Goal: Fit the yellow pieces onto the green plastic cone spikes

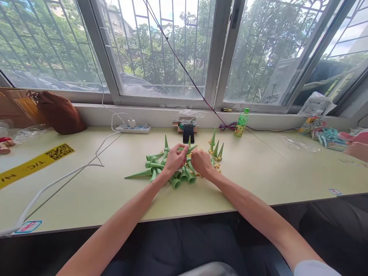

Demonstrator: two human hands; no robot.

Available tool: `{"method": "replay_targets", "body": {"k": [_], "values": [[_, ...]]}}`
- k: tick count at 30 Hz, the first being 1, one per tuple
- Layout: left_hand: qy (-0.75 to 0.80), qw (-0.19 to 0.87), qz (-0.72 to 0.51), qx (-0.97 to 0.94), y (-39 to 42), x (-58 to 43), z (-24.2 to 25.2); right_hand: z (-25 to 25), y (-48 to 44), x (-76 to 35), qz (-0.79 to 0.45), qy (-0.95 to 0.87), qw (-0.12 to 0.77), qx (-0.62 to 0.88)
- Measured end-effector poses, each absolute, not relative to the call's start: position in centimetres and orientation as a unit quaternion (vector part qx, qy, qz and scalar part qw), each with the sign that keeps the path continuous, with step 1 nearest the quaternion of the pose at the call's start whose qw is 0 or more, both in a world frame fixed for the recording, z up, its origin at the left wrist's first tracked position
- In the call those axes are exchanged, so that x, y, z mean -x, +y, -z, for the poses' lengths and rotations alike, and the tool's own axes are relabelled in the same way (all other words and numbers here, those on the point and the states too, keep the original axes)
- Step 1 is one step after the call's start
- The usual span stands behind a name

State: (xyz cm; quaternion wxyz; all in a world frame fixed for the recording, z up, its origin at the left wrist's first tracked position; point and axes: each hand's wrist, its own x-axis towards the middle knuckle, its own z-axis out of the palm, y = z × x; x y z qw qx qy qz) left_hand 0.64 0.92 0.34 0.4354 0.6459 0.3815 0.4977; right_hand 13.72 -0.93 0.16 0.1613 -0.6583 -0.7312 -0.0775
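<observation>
A heap of green cone-shaped spikes lies on the pale table, with small yellow parts scattered at its right. My left hand is closed around one green spike that points up and to the right. My right hand is closed too, fingers meeting the left hand at the spike's base; what it pinches is hidden. Three green spikes stand upright just right of my hands.
A black phone leans behind the heap. A power strip with a white cable, a green bottle, a brown bag and a yellow QR strip sit around. Another person's hand is at far right.
</observation>
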Motion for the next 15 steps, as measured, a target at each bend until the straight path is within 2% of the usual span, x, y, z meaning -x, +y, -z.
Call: {"method": "replay_targets", "body": {"k": [15], "values": [[0.337, 0.464, -0.498, -0.65, 1.03, -0.61, -0.53, -0.32, -1.03, -14.01, 0.05, -0.734, 0.153, 0.66]]}}
